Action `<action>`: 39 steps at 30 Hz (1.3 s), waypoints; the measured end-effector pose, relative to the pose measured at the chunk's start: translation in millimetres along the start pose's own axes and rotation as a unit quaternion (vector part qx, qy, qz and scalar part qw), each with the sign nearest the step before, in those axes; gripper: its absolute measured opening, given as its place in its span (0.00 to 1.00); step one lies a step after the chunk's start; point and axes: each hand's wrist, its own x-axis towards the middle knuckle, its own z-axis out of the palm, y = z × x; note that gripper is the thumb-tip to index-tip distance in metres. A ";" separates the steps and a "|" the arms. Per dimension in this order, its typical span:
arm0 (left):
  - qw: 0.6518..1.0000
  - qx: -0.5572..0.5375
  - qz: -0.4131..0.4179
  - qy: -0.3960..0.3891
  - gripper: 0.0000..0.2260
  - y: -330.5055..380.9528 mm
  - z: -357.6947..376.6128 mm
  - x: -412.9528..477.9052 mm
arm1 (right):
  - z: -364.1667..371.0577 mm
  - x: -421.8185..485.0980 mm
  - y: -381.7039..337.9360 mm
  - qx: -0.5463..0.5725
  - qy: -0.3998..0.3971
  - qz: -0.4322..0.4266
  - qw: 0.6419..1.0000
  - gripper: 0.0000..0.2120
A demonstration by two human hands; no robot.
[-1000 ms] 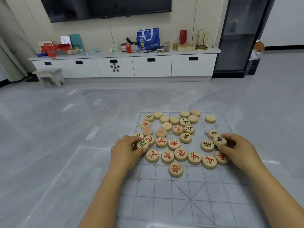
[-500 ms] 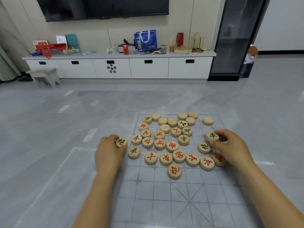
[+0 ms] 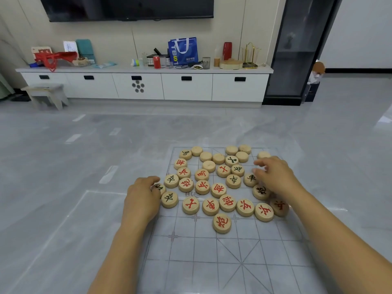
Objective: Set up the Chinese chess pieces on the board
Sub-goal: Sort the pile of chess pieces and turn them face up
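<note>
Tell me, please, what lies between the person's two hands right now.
In the head view, a crowd of face-up wooden chess pieces, red-marked and dark-marked, lies on the board between the left hand and right hand.

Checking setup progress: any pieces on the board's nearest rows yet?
No, the board is bare in its nearest rows; the pieces cluster farther up.

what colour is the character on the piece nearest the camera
Red, on the nearest piece, clearest in the head view.

one board [image 3: 212, 251] and thirty-one visible pieces [image 3: 218, 189]: fourteen red-lettered [image 3: 190, 205], nine black-lettered [image 3: 233, 181], eight blank-faced [image 3: 209, 166].
</note>
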 end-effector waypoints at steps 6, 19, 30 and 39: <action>1.000 0.000 0.005 -0.004 0.15 1.7 0.9 0.7 | 4.5 36.6 -12.2 -0.053 0.030 -0.106 0.992 0.17; 0.999 -0.026 0.025 -0.008 0.10 6.6 1.7 -0.7 | 3.0 50.0 -22.3 -0.151 -0.027 -0.068 0.986 0.12; 1.000 -0.003 0.021 -0.015 0.12 7.6 -0.1 -3.9 | -7.6 29.2 -5.3 -0.138 -0.034 -0.085 0.986 0.17; 0.997 0.029 0.055 -0.052 0.12 8.0 2.1 -4.0 | 4.6 35.1 -21.2 -0.114 0.004 -0.050 0.992 0.17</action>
